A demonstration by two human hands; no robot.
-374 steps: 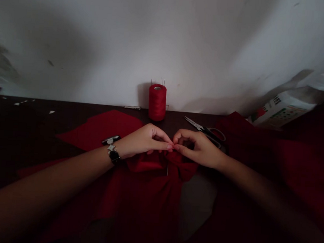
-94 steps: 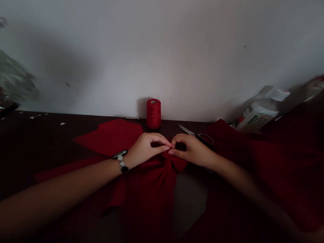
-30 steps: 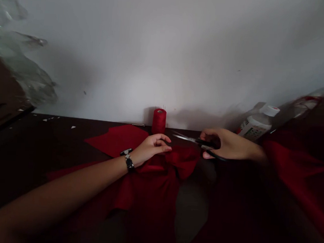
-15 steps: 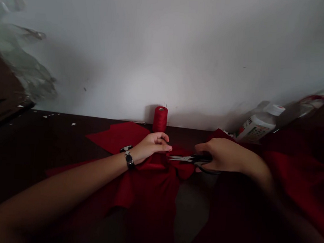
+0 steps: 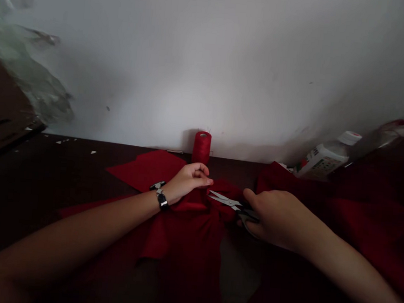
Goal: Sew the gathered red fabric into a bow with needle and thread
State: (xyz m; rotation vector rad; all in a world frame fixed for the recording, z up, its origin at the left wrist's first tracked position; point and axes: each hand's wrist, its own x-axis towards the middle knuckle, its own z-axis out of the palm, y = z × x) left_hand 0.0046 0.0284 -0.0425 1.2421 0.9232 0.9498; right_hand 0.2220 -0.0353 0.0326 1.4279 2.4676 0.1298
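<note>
My right hand [image 5: 274, 215] is wrapped round the dark handles of a pair of scissors [image 5: 229, 201]. Their bright blades are slightly parted and point left over bunched red cloth [image 5: 194, 244]. Just left of the blade tips, my left hand [image 5: 192, 178] is closed, thumb and fingertips pinched together above the cloth. What lies in that pinch is too small to make out. A watch or bracelet [image 5: 162, 197] circles the left wrist. Behind the left hand stands a spool of red thread [image 5: 201, 147] with pins or needles sticking up from its top.
A flat red cloth piece [image 5: 144, 168] lies left of the spool on the dark table [image 5: 81, 174]. A white-capped bottle [image 5: 323, 158] leans at the right by more red cloth [image 5: 367, 225]. At left are a cardboard box [image 5: 2, 108] and clear plastic [image 5: 36, 77]. A white wall [image 5: 194, 67] rises behind.
My right hand has dropped a little, tilting the scissors so their tips angle up to the left; the blades look wider apart. My left hand has barely moved.
</note>
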